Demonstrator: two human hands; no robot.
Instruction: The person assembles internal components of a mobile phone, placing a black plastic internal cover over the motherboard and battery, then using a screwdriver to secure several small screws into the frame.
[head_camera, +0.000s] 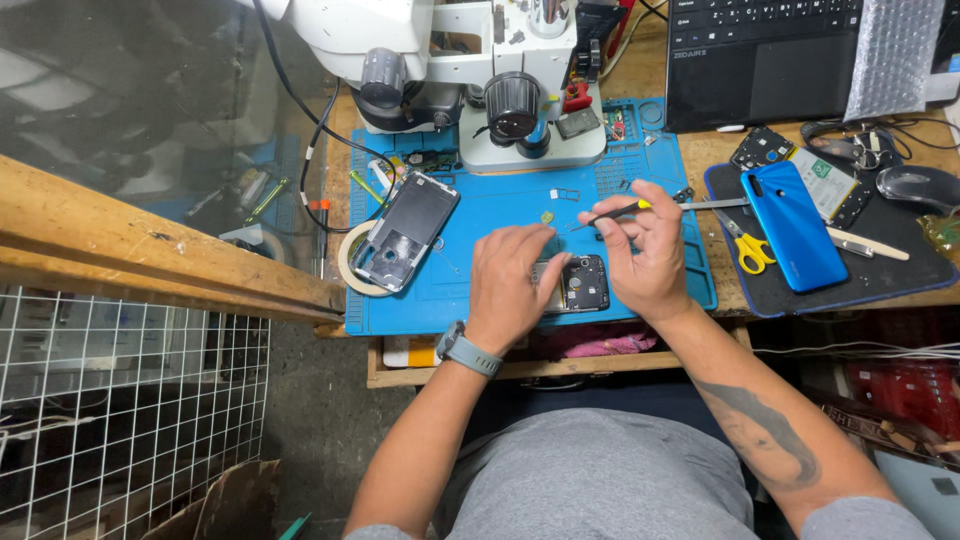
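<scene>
So the work mat (480, 300) sat on the desk (720, 150), with the microscope (500, 90) at its far edge. On the mat, an opened phone (408, 232) lay at the left, resting partly on a tape roll (350, 262). A small phone part (585, 283) was near the front, between the left hand (512, 283) and right hand (650, 255). Right of the mat was a second pad (900, 275) with another phone (795, 225) and scissors (745, 245) on it. The laptop (760, 55) sat behind that.

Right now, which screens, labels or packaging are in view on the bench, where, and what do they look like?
Phone frame with dark screen: left on the blue mat, propped on a tape roll.
Battery label: on the dark pad at right, rectangular, white with a green patch.
Bubble-wrap bag: top right, silvery, lying over the black laptop.
Laptop display: out of frame.
</scene>
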